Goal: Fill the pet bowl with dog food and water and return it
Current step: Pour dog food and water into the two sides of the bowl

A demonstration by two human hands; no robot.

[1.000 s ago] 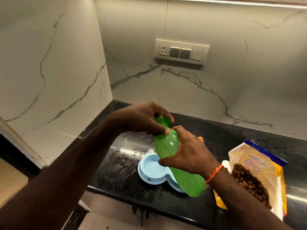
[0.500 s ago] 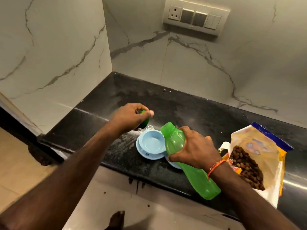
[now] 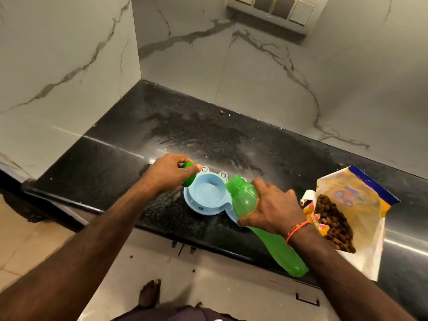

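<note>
A light blue pet bowl point(image 3: 206, 194) with two compartments lies on the black countertop point(image 3: 190, 130) near its front edge. My right hand point(image 3: 269, 205) grips a green water bottle point(image 3: 243, 198), tilted so its uncapped neck hangs over the bowl's left compartment. A little water shows in that compartment. My left hand point(image 3: 170, 171) holds the green bottle cap point(image 3: 189, 173) at the bowl's left rim. The right compartment is hidden behind the bottle and my hand.
An open dog food bag point(image 3: 347, 216) full of brown kibble lies on the counter to the right. Marble walls close the left and back sides, with a switch panel point(image 3: 278, 10) high up. A stray kibble piece point(image 3: 222, 111) lies near the back wall. My foot point(image 3: 149, 293) shows below.
The cap came off the bottle in my left hand and moved left to the bowl's rim. The bottle tipped lower towards the bowl. The camera tilted downward.
</note>
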